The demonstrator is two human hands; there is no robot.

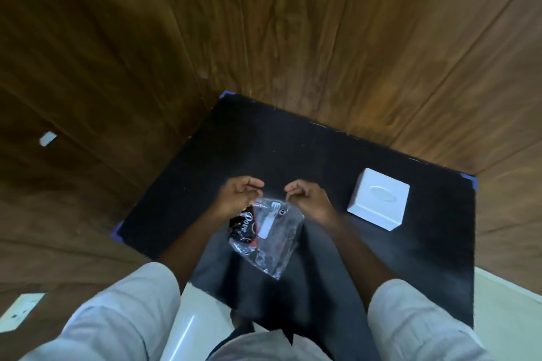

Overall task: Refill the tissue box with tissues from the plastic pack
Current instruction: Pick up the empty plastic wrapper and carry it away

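So from my feed it's mostly dark wood paneling (293, 23), long planks with visible seams, wrapping around on both sides. A black table (264, 141) sits in the corner, with bits of blue tape (470, 180) at its edges. There's a white wall socket (20, 312) low on the left, and pale glossy floor (504, 319) bottom right. Lighting's dim and warm.

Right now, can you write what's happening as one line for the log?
left hand: pinching plastic pack | right hand: pinching pack top | pack: held above black table | tissue box: right, untouched
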